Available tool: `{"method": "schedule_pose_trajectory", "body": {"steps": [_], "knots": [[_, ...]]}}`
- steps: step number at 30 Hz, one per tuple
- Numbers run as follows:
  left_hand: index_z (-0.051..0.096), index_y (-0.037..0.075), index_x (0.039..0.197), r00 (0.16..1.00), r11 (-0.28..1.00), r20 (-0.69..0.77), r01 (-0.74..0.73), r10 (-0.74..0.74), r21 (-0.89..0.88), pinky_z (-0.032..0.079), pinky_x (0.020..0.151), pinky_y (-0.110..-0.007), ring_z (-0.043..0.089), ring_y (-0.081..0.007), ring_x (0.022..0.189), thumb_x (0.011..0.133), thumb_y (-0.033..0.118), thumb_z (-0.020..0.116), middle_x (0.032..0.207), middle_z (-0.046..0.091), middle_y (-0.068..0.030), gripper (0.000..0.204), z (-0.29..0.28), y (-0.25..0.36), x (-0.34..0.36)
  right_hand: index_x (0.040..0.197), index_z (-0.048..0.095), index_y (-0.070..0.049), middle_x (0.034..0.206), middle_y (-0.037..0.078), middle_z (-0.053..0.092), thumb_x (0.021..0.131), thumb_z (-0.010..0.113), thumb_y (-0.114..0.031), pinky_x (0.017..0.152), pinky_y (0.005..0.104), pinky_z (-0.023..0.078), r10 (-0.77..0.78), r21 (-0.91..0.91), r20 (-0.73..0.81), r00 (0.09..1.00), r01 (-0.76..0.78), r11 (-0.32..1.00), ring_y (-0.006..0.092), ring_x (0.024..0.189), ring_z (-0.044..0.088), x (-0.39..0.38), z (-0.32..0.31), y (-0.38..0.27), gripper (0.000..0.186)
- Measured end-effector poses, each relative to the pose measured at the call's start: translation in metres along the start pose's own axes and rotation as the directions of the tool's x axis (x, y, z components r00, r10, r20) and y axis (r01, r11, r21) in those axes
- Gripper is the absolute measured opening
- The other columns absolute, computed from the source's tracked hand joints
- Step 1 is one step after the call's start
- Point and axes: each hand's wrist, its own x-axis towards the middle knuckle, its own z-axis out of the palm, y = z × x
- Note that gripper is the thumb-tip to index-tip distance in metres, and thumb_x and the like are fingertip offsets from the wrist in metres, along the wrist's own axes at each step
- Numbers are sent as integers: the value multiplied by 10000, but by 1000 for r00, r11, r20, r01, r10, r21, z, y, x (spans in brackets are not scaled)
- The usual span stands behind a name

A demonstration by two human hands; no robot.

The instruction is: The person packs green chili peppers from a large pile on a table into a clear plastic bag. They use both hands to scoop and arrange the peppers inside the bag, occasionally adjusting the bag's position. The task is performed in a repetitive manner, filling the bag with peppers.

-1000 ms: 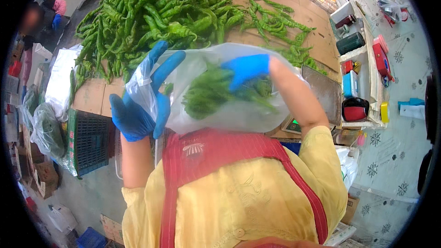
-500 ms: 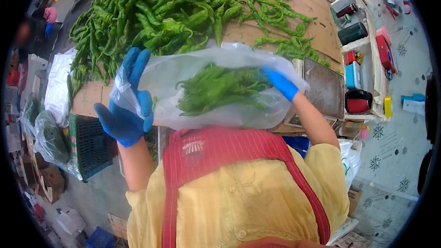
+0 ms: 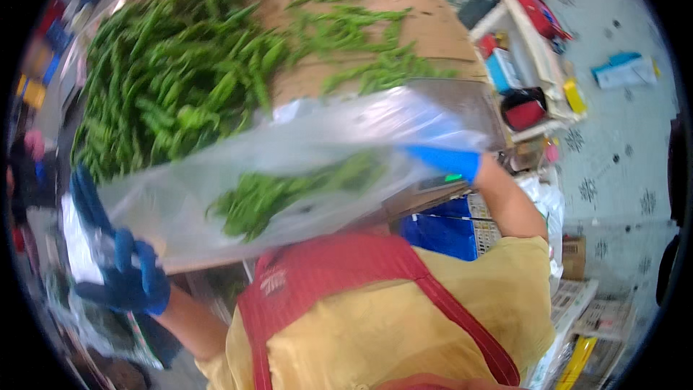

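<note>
Ideally, support the plastic bag (image 3: 170,195) beneath its long green peppers (image 3: 263,202). The left hand (image 3: 131,274) spreads wide; whether it or the right hand (image 3: 447,155) grips the bag is unclear.

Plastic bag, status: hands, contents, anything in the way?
Left hand open; right hand blurred, grip unclear. Plastic bag stretched between them, green peppers inside. Pepper heap just beyond; nothing seen blocking.

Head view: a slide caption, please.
Blue-gloved left hand and right hand spread a translucent plastic bag containing long green peppers.
</note>
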Motion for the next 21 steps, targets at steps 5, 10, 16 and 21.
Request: {"method": "schedule_pose_trajectory", "body": {"steps": [5, 10, 16, 21], "knots": [[-81, 131, 1511, 965, 989, -229, 143, -129, 45, 527, 740, -378, 611, -366, 977, 870, 242, 658, 1592, 6, -9, 985, 2, -30, -11, 1204, 600, -56, 1198, 142, 609, 903, 583, -311, 983, 366, 430, -26, 168, 590, 807, -91, 981, 255, 1100, 580, 5, -12, -30, 395], [-81, 95, 1506, 966, 987, -257, 60, -20, 148, 406, 438, -303, 418, -204, 643, 877, 235, 636, 1592, 14, -16, 965, -4, -24, -24, 1134, 652, -107, 981, 89, 674, 897, 581, -280, 793, 308, 511, 251, 683, 273, 929, -371, 629, 199, 882, 648, 69, -56, 72, 303], [-110, 98, 1497, 911, 976, -410, 38, 55, 215, 428, 408, -290, 430, -196, 656, 873, 267, 639, 1589, 12, -15, 990, 9, -31, -34, 1122, 654, -141, 1108, 130, 647, 819, 592, -113, 871, 451, 492, 286, -278, -159, 945, -321, 905, 343, 1003, 610, 145, 35, 344, 310], [-129, 104, 1493, 801, 944, -559, -19, 212, 331, 462, 418, -295, 452, -206, 684, 872, 276, 646, 1588, 10, -11, 1008, 19, -44, -58, 1220, 587, -134, 1204, 183, 577, 775, 664, -128, 921, 464, 464, 541, -470, 37, 840, -463, 751, 386, 1106, 547, 160, 40, 348, 451]]}}
